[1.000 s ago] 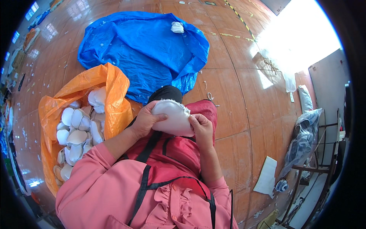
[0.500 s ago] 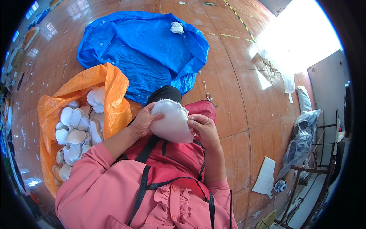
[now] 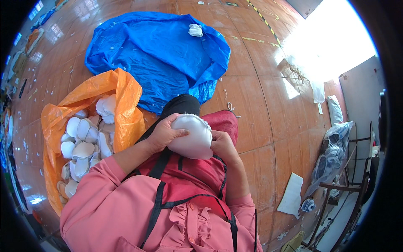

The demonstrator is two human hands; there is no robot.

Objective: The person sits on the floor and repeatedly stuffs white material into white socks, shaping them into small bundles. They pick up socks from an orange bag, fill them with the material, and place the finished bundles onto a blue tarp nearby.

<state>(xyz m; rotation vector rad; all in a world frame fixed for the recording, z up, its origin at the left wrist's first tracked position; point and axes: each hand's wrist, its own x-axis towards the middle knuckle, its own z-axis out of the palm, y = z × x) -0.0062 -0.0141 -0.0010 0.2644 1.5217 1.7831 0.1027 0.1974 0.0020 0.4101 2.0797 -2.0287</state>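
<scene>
Holding: both hands clasp a white moulded foam cup (image 3: 193, 136) over the lap, above a red apron (image 3: 197, 176).
Left hand (image 3: 163, 134): closed on the cup's left side, fingers wrapped over its rim.
Right hand (image 3: 222, 145): pressed to the cup's right side; its fingertips are hidden behind the cup.
Orange sack (image 3: 121, 101): just left of the left forearm, mouth open, filled with similar white cups (image 3: 84, 140); its lower end is cut off by the picture's dark rim.
Blue tarpaulin (image 3: 159, 54): spread on the floor ahead, its near edge just beyond the knees; one small white piece (image 3: 195, 30) lies near its far edge.
Open room: bare wooden floor (image 3: 260, 105) to the right of the tarpaulin.
Hard to make out: a clear plastic bag (image 3: 331, 155) on a metal rack at far right, contents unclear.
</scene>
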